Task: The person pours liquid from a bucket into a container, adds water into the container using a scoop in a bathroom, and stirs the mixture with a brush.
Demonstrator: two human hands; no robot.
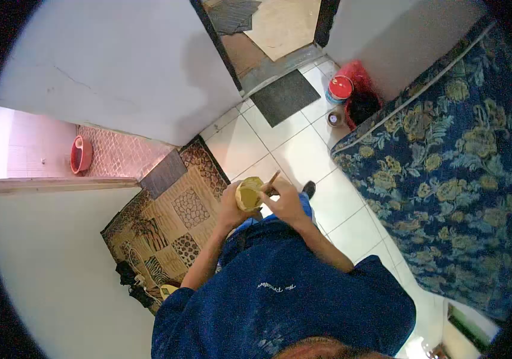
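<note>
A round yellow container [248,196], open at the top, is held in front of my body. My left hand [231,206] is wrapped round its left side. My right hand [286,203] is closed on a thin brownish stick-like handle [273,179] at the container's right edge. The handle's lower end is hidden by my fingers and the rim. The inside of the container looks yellowish, and what it holds cannot be made out.
A patterned rug [190,209] lies on the left, with dark items and a cable on it. A grey mat [285,97] lies before a doorway. A red-lidded bucket [340,88] stands by the wall. Floral-covered furniture [441,161] fills the right.
</note>
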